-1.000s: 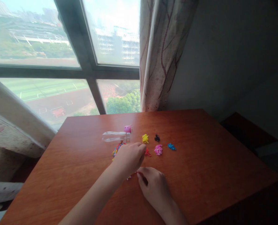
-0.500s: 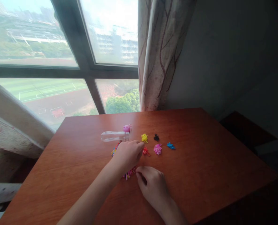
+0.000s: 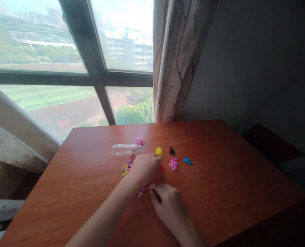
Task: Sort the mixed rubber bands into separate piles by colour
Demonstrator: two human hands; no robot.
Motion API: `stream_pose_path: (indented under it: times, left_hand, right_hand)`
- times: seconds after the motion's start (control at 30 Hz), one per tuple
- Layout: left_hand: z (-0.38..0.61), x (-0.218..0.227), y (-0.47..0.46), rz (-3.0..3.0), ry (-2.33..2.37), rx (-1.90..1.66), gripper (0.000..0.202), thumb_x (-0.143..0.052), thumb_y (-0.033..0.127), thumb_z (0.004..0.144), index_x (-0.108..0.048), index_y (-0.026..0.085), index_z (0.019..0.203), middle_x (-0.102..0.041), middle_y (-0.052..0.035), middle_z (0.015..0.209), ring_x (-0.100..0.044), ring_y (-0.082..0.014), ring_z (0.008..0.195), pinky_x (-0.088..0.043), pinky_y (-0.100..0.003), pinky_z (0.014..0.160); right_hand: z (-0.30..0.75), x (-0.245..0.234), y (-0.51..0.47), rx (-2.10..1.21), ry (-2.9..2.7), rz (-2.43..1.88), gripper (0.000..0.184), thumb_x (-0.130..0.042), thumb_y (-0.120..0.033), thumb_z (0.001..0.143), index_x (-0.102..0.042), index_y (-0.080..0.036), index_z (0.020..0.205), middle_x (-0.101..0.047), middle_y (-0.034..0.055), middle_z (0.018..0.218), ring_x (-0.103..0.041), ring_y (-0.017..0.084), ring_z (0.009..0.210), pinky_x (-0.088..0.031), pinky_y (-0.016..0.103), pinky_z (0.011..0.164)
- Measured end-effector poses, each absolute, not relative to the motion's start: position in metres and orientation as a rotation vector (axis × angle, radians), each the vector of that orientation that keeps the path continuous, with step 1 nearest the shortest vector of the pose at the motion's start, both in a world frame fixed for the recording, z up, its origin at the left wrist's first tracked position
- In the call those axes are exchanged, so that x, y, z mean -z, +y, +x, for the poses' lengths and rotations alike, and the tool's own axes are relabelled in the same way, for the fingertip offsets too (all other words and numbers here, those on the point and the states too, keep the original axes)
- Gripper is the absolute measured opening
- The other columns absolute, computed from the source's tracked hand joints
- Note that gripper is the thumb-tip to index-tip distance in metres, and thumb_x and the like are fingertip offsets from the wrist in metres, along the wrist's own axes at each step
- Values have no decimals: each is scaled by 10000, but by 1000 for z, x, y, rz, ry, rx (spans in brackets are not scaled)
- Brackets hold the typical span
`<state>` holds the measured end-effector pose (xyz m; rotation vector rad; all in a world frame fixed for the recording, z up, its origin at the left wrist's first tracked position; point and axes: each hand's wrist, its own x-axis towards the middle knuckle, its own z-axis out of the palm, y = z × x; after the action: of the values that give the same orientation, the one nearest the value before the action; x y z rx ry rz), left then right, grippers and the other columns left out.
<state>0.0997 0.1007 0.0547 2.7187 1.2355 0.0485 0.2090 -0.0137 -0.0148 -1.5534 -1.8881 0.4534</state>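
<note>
My left hand (image 3: 147,168) reaches over the mixed pile of coloured rubber bands (image 3: 128,165), its fingers pinched together at the near edge of the yellow rubber bands (image 3: 159,151). What lies between those fingertips is hidden. Partly under this hand are the red rubber bands (image 3: 162,168). My right hand (image 3: 169,199) rests on the table with curled fingers, thumb and forefinger together at the right edge of the mixed bands' near part. I cannot make out anything in its grip. Pink rubber bands (image 3: 173,164), black ones (image 3: 172,151) and blue ones (image 3: 187,161) lie in separate small heaps to the right.
A clear plastic container (image 3: 125,150) lies on its side behind the mixed pile, with a pink lid (image 3: 140,141) by its right end. The wooden table (image 3: 219,178) reaches to the window, where a patterned curtain (image 3: 182,61) hangs.
My left hand has shifted slightly right, from above the red bands towards the yellow heap. More of the mixed pile shows behind it. The right hand has stayed nearly still.
</note>
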Motion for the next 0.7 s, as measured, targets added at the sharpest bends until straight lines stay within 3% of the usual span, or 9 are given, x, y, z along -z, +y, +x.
stream_pose_path:
  times: [0.4,0.6,0.7]
  left_hand:
    - [45,-65,61,2602,1342,-160,179,-485,226,928,-664,237,927,-714,-26,918,-690,-186,824,-446,-239,645]
    - [7,-35,29,2320,1358,-470,186,-480,264,940,-664,242,920,-696,13,771,-625,-127,632,-445,-209,601]
    - [-4,-18,15,2192,1335,-611,189,-486,272,933,-668,235,897,-711,16,762,-638,-123,623,-479,-198,606]
  right_hand:
    - [209,11,-16,-500,-1886,-1558,195,-511,-120,881,-662,-242,898,-702,-9,833,-641,155,775,-395,236,712]
    - [208,11,-17,-477,-1917,-1565,166,-536,-134,882,-658,-243,911,-693,-11,819,-626,158,761,-378,245,700]
    - [207,11,-17,-450,-1927,-1581,153,-553,-133,875,-654,-246,897,-680,-21,784,-616,151,730,-366,244,677]
